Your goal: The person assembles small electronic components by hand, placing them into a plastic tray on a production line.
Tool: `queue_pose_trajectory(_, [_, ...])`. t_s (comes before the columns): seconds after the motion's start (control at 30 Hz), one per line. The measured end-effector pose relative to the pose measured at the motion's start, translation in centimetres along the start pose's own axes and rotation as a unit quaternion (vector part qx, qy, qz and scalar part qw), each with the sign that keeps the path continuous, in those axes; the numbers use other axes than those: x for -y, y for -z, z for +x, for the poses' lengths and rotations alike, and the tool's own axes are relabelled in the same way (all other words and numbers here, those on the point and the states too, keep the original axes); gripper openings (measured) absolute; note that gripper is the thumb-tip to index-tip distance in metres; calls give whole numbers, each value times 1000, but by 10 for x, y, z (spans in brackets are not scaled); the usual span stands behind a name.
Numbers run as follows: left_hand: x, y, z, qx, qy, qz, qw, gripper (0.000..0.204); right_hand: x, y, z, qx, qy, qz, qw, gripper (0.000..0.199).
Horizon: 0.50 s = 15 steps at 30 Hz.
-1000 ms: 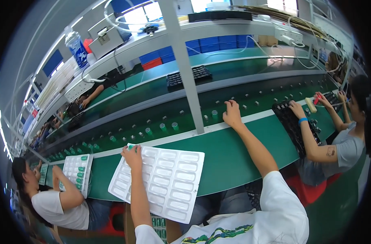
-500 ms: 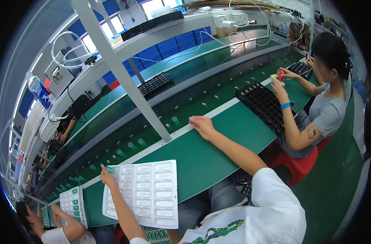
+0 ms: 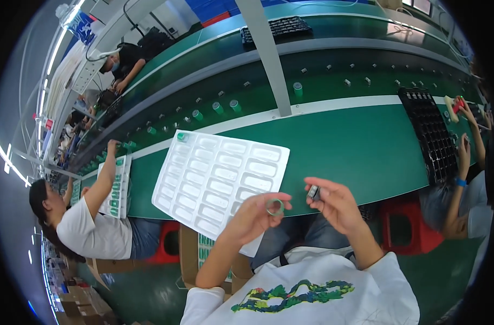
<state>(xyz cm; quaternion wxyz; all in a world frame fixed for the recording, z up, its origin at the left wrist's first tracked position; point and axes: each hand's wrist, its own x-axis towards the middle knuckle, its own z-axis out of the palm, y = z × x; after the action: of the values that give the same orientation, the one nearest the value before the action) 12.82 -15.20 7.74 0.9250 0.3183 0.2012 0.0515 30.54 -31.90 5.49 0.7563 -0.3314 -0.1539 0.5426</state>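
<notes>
My left hand (image 3: 253, 219), in front of my body, holds a small green see-through cylinder (image 3: 274, 207) between thumb and fingers, its round end showing. Close to its right, my right hand (image 3: 335, 205) pinches a small silvery metal part (image 3: 312, 192). The hands are apart. A white moulded tray (image 3: 217, 142) with rows of oblong pockets lies tilted on the green bench, partly behind my left hand. One green piece (image 3: 182, 137) sits in its far left corner pocket. My left hand overlaps the tray's near right part.
Beyond the bench runs a dark green conveyor (image 3: 333, 81) carrying small metal parts and several green cylinders (image 3: 235, 105). A grey post (image 3: 268, 59) rises at the bench's far edge. A black tray (image 3: 428, 130) stands right, beside a co-worker's hands (image 3: 463, 146). Another co-worker (image 3: 95, 216) sits left.
My left hand has come back from the tray's far left corner, and my right hand from the conveyor's edge. Both are now close together before me. The view has swung.
</notes>
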Motion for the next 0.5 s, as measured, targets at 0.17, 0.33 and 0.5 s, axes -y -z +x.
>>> queue_pose_trajectory(0.17, [25, -13, -16, 18, -39, 147, 988, 60, -3, -24, -18, -8, 118, -71, 991, 45])
queue_pose_trajectory(0.33, [55, -6, -17, -70, -151, 155, 974, 47, 1, -21, -21, 62, 288, -401, 867, 32])
queue_pose_trajectory(0.5, [55, -7, -10, -87, -174, 185, 963, 27, -11, -19, -21, 72, 274, -480, 830, 35])
